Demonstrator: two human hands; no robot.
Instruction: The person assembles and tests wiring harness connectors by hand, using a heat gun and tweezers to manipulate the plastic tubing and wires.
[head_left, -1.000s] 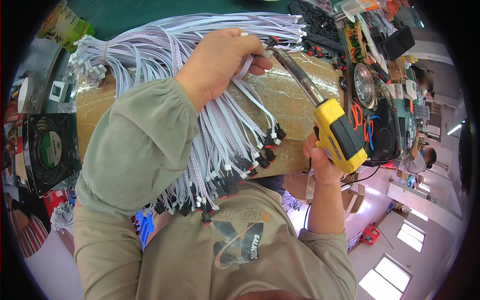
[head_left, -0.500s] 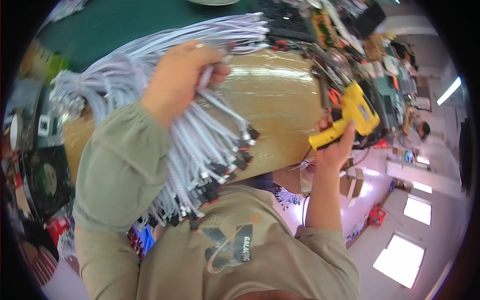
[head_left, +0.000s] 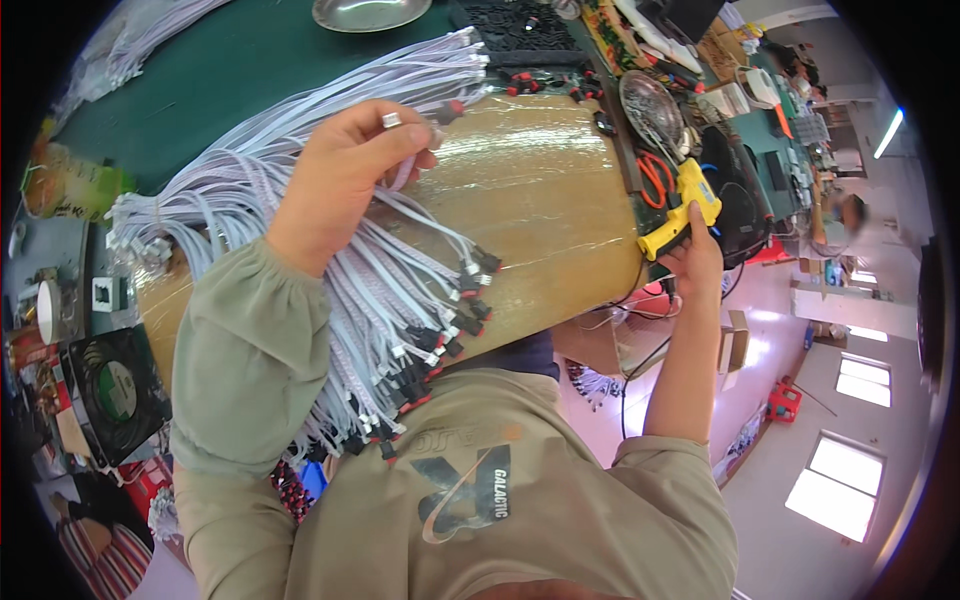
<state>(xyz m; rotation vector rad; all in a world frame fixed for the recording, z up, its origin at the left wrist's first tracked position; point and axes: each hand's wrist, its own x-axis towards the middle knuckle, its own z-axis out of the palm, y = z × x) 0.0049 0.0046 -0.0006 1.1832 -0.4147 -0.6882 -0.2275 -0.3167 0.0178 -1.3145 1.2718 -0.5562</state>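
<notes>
My left hand (head_left: pixel 345 175) is closed, pinching a white cable close to its small white plug (head_left: pixel 392 120). A black-and-red connector (head_left: pixel 453 110) shows just beyond the fingertips; whether it belongs to the same cable I cannot tell. Under this hand a thick bundle of white cables (head_left: pixel 365 290) fans toward me, ending in black and red connectors (head_left: pixel 412 385). On the right, my right hand (head_left: pixel 698 262) wraps the handle of a yellow glue gun (head_left: pixel 700 188), its nozzle pointing away from me. The gun is beside orange-handled scissors (head_left: pixel 656 180).
Film-wrapped cardboard (head_left: pixel 560 190) covers the near worktop, with a green mat (head_left: pixel 270 50) behind. More white cables (head_left: pixel 340 95) lie across the far side. Around the edges are a black tray (head_left: pixel 515 40), metal dishes (head_left: pixel 372 14), a black fan (head_left: pixel 105 390) and a black bag-like item (head_left: pixel 740 190).
The glue gun has moved away from me and left in the picture, now held lower by the scissors. My left hand keeps its pinch, the white plug now showing clearly. The view has shifted slightly.
</notes>
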